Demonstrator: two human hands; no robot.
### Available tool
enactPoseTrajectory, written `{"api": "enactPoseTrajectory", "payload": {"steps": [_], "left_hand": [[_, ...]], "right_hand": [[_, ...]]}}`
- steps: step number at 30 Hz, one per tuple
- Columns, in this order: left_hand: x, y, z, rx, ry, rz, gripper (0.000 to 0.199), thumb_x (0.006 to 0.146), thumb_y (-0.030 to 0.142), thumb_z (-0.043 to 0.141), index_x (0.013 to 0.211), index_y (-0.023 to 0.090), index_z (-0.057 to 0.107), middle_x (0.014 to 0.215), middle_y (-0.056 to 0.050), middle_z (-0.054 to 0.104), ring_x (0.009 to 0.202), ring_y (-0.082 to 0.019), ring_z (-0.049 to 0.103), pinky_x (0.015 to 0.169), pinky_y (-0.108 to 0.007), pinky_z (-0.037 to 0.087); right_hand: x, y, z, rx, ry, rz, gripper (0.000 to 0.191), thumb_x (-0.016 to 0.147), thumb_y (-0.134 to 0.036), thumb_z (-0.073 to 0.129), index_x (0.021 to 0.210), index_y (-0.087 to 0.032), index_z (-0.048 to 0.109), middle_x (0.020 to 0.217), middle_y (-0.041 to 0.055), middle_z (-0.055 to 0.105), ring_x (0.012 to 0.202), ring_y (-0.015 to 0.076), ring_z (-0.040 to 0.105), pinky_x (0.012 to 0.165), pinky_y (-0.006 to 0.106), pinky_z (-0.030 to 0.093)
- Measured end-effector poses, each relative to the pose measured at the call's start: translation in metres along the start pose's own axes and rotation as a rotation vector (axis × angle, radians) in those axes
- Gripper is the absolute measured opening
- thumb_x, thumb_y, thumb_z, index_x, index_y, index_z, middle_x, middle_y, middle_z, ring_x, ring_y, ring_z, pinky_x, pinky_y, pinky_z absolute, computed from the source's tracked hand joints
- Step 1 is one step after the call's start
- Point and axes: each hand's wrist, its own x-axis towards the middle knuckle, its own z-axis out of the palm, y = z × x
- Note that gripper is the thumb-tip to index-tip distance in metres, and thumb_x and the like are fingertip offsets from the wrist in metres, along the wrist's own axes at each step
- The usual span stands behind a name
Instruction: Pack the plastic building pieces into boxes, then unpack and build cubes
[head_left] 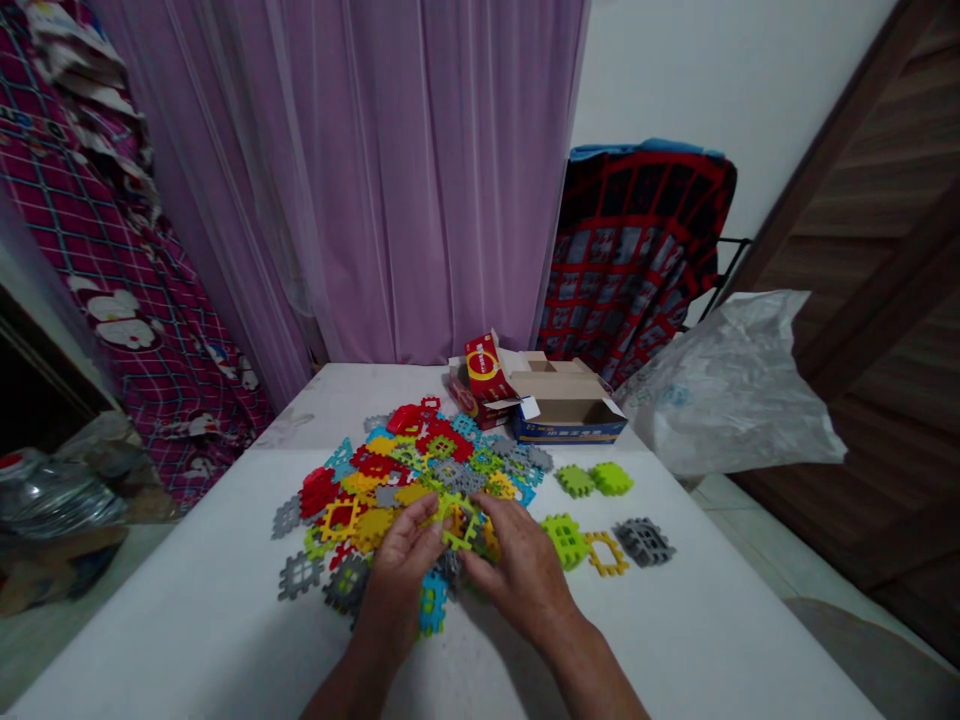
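Between my two hands, above the front of a heap of plastic interlocking tiles (375, 466), is a lime-green frame-shaped interlocking tile (459, 540). My left hand (405, 550) closes its thumb and fingers on the tile's left side. The right side is pinched by my right hand (517, 560). The heap mixes red, yellow, blue, grey and green pieces, some solid and some with window openings. Right of my right hand lie a green window tile (565, 542), a yellow frame tile (606, 553) and a stack of grey window tiles (645, 541).
Two small groups of green tiles (594, 480) sit farther back on the white table (712, 640). An opened blue cardboard box (574, 431) and a red box (487, 370) stand at the back edge. A plastic bag (735, 390) hangs at the right, and purple curtains (420, 180) hang behind.
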Motion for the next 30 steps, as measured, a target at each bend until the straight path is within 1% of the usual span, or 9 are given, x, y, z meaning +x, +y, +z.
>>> {"api": "enactPoseTrajectory", "payload": {"steps": [2,4,6,8,12,17,22,26,30], "left_hand": [[0.000,0.000,-0.003,0.058,-0.011,-0.038,0.060,0.061,0.051,0.079,0.109,0.018,0.066,0.112,-0.010,0.070,0.090,-0.019,0.068,0.080,-0.031,0.054],[0.000,0.000,-0.005,0.114,-0.018,-0.069,0.055,0.060,0.052,0.080,0.102,0.017,0.068,0.098,-0.007,0.071,0.077,-0.016,0.066,0.072,-0.029,0.054],[-0.001,-0.002,-0.007,0.131,-0.010,-0.065,0.052,0.060,0.051,0.080,0.099,0.018,0.068,0.088,-0.004,0.069,0.071,-0.013,0.064,0.069,-0.027,0.053],[-0.003,-0.004,-0.007,0.120,-0.001,-0.047,0.051,0.060,0.050,0.080,0.099,0.019,0.068,0.084,-0.002,0.067,0.071,-0.013,0.064,0.068,-0.026,0.053],[-0.005,-0.009,-0.008,0.101,-0.038,-0.079,0.055,0.056,0.050,0.082,0.098,0.019,0.067,0.082,-0.001,0.066,0.074,-0.014,0.065,0.068,-0.025,0.053],[-0.013,-0.009,-0.006,0.132,-0.142,-0.105,0.054,0.060,0.052,0.080,0.100,0.020,0.067,0.087,-0.004,0.070,0.080,-0.016,0.068,0.071,-0.027,0.052],[-0.022,-0.014,0.000,0.188,-0.189,-0.079,0.050,0.063,0.053,0.077,0.100,0.021,0.068,0.085,-0.003,0.070,0.077,-0.015,0.067,0.071,-0.028,0.051],[-0.021,-0.022,0.004,0.202,-0.244,-0.095,0.051,0.058,0.054,0.080,0.095,0.020,0.070,0.078,-0.002,0.069,0.066,-0.013,0.062,0.066,-0.027,0.050],[-0.020,-0.030,0.007,0.256,-0.325,-0.162,0.053,0.056,0.054,0.081,0.095,0.019,0.070,0.075,-0.002,0.067,0.066,-0.014,0.061,0.064,-0.028,0.051]], "right_hand": [[0.001,0.005,-0.007,0.037,-0.066,-0.029,0.058,0.072,-0.014,0.068,0.128,-0.021,0.057,0.119,0.0099,0.069,0.109,0.0255,0.064,0.093,0.041,0.054],[0.002,0.008,-0.014,0.064,-0.127,-0.037,0.059,0.072,-0.014,0.067,0.130,-0.023,0.057,0.120,0.0088,0.069,0.110,0.0249,0.064,0.094,0.041,0.053],[0.001,0.008,-0.018,0.069,-0.165,-0.030,0.059,0.073,-0.013,0.067,0.130,-0.025,0.058,0.121,0.0082,0.068,0.112,0.0247,0.063,0.096,0.042,0.052],[-0.002,0.005,-0.021,0.053,-0.177,-0.035,0.060,0.073,-0.015,0.069,0.131,-0.025,0.057,0.124,0.0086,0.067,0.114,0.0254,0.062,0.098,0.043,0.051],[-0.009,-0.004,-0.021,-0.025,-0.104,-0.038,0.060,0.071,-0.022,0.075,0.128,-0.023,0.057,0.126,0.0105,0.065,0.116,0.0276,0.060,0.097,0.044,0.051],[-0.017,-0.009,-0.024,-0.084,-0.038,-0.043,0.048,0.072,-0.023,0.075,0.117,-0.021,0.059,0.110,0.0095,0.068,0.101,0.0250,0.064,0.085,0.038,0.054],[-0.032,-0.003,-0.029,-0.180,0.055,0.066,0.043,0.071,-0.037,0.078,0.106,-0.020,0.061,0.098,0.0083,0.069,0.088,0.0244,0.067,0.072,0.034,0.055],[-0.052,0.001,-0.034,-0.158,0.082,0.064,0.048,0.070,-0.037,0.079,0.111,-0.020,0.060,0.102,0.0085,0.070,0.090,0.0238,0.068,0.075,0.033,0.056],[-0.073,0.004,-0.039,-0.121,0.106,0.055,0.048,0.071,-0.029,0.074,0.117,-0.021,0.059,0.104,0.0073,0.071,0.093,0.0222,0.068,0.078,0.032,0.056]]}}
